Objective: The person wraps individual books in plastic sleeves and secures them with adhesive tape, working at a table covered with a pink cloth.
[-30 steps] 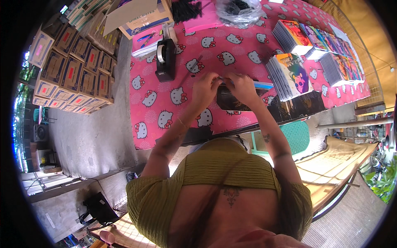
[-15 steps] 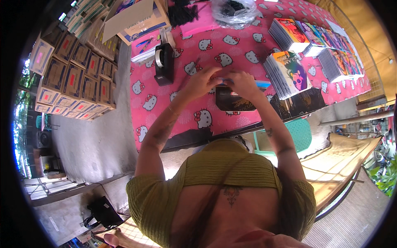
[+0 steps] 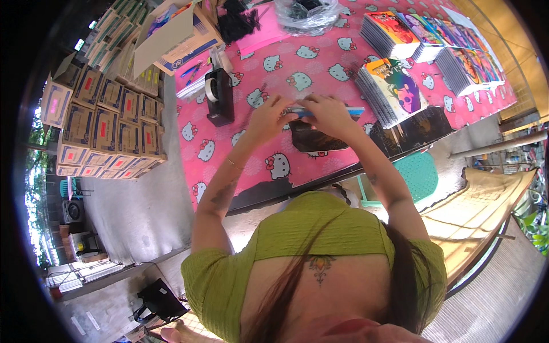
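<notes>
Left hand (image 3: 270,117) and right hand (image 3: 327,113): together on a blue strip (image 3: 331,112), apparently pinching it, above a dark packet (image 3: 315,139). Tape dispenser (image 3: 219,96): left of packet. Booklets (image 3: 390,91): right of packet.

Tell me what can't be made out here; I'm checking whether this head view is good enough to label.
- The thin blue strip: both the left hand and right hand cover most of it, so its kind is unclear.
- The dark flat packet: its top edge is hidden under the hands.
- Contents of the clear plastic bag: cut off by the top edge.
- The cardboard boxes: labels too small.
</notes>
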